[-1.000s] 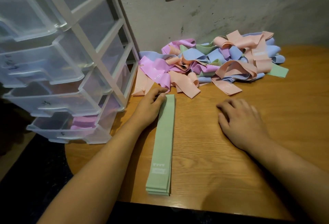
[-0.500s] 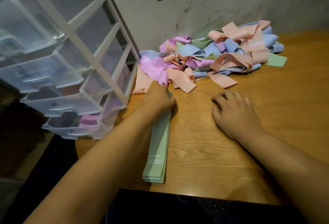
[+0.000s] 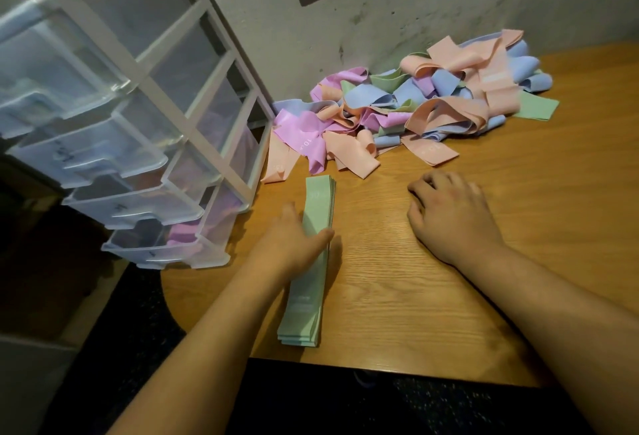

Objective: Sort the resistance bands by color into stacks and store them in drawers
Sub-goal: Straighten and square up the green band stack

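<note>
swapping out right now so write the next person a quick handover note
Left hand rests on the stack of flat mint-green resistance bands, grip open. Right hand idle on the wooden table, holding nothing.
Tangled pile of pink, peach, blue and green bands lies by the wall.
Done: green stack; pink bands in the bottom drawer of the clear plastic drawer unit.
Left: store green, sort the pile.

The left grip (image 3: 294,244) is blurred and covers part of the green band stack (image 3: 318,199). The drawer unit (image 3: 166,99) runs off the left edge.
</note>
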